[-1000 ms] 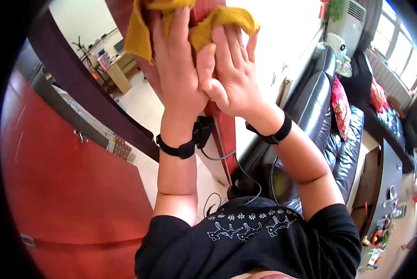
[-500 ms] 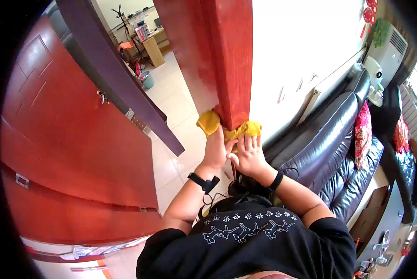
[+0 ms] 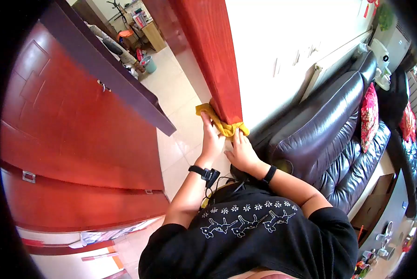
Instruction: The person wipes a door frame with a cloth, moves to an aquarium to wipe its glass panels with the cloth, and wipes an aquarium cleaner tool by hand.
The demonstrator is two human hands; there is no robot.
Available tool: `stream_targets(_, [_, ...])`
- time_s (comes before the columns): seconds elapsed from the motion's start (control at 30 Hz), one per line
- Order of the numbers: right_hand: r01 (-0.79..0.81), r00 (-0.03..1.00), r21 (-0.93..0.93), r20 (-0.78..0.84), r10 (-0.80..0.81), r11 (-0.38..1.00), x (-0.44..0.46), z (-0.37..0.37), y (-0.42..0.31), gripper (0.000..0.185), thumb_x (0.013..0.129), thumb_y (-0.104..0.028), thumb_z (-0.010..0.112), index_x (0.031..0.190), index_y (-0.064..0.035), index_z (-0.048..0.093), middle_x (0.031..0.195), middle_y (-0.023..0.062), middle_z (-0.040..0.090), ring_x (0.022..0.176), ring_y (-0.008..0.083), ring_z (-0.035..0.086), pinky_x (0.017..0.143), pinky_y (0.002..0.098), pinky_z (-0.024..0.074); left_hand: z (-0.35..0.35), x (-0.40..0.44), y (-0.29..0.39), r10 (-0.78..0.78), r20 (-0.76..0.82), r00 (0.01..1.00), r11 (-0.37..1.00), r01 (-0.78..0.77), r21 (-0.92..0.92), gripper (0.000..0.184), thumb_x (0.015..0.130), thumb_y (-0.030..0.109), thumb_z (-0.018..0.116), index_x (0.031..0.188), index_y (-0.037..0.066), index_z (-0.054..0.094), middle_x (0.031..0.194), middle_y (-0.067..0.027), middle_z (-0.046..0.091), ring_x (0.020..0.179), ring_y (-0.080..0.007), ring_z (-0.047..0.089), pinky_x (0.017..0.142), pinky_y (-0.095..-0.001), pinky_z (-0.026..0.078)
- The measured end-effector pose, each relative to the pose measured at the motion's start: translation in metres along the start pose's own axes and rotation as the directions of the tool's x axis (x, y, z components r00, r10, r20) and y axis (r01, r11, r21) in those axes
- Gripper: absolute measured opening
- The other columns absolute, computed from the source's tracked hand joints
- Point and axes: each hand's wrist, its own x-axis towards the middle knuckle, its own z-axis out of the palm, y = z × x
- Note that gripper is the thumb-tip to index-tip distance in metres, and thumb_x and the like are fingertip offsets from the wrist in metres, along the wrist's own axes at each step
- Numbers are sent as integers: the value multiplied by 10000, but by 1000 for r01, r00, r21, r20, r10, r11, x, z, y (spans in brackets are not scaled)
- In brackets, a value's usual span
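Note:
A yellow cloth (image 3: 226, 129) is wrapped round the near edge of the red wooden door frame (image 3: 214, 60). My left hand (image 3: 211, 142) grips the cloth's left part, its thumb and fingers around that side of the frame. On the right part, the fingers of my right hand (image 3: 242, 152) are closed on the cloth and press it to the wood. Both hands are close together, and some fingertips are hidden by the fabric. Each wrist wears a black band.
A red door (image 3: 78, 121) stands at the left beside a dark purple door edge (image 3: 110, 69). To the right, a black leather sofa (image 3: 320, 125) with a red patterned cushion (image 3: 369, 118) lines the white wall (image 3: 273, 42). Beyond the doorway are a bin (image 3: 148, 64) and a desk (image 3: 153, 37).
The cloth now lies flatter round the frame's edge, with its loose left end drawn in. Both hands remain on it, and the head view has shifted slightly.

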Motion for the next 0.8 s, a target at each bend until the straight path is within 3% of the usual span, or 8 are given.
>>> stream_targets(0.1, [-83,995,249,-36,95,965,2,-6,-5,855,793,-217,695,1368,195,215,1295,387,416,1219,490,439,1048,469,369,4,1,3,-186,-59,981,904,147,-401,1071,782,-36,715,1482,75,-89,1463,-247,280,1375,-326,318,1099,-454,327])
stream_targets(0.23, [-106,964,486,-165,210,868,5,-22,-10,585,797,-174,684,1259,54,406,1149,300,550,1072,429,570,906,476,468,2,7,16,-108,-100,989,927,64,-369,733,785,-40,707,1287,78,185,1385,-217,331,1260,-298,394,1083,-422,317])
stream_targets(0.37, [-170,956,577,-100,275,799,19,-39,-17,442,829,-132,672,1167,27,436,1046,235,583,965,354,616,834,422,495,-13,35,48,137,-233,963,936,-203,-289,704,759,-87,670,1258,64,197,1424,-232,268,1299,-314,334,1118,-445,233])
stream_targets(0.43, [-94,962,843,-61,267,529,26,-51,-29,369,861,-78,644,1141,16,424,996,159,574,917,231,601,821,346,491,-22,44,58,229,-252,940,934,-285,-213,763,753,-91,671,1312,46,171,1439,-259,237,1327,-347,321,1131,-451,236])
stream_targets(0.53, [24,954,872,-166,249,489,32,-57,-38,338,870,-43,633,1113,2,403,979,100,541,901,154,553,814,301,478,-31,55,77,165,-253,953,927,-238,-291,909,748,-66,671,1419,31,66,1457,-256,232,1364,-353,278,1151,-448,184])
stream_targets(0.6, [23,960,857,-162,227,515,28,-73,-45,378,859,-34,637,1137,4,384,1049,124,521,968,186,545,881,322,457,-42,65,87,182,-251,951,924,-253,-287,945,762,-56,664,1443,28,15,1457,-260,239,1364,-342,282,1150,-445,190])
stream_targets(0.7, [137,944,688,-308,116,713,26,-100,-62,382,861,-22,622,1159,-3,384,1120,140,477,1064,200,494,956,349,415,-62,96,95,306,-245,920,916,-355,-189,1001,752,3,702,1466,6,1,1477,-252,178,1376,-334,248,1146,-447,201])
stream_targets(0.8, [311,851,276,-506,-138,910,33,-127,-80,639,789,-58,678,1330,1,342,1436,345,268,1369,477,266,1119,500,238,-86,129,120,489,-267,830,872,-476,117,1087,719,106,772,1475,-49,6,1496,-265,122,1404,-372,182,1156,-458,162])
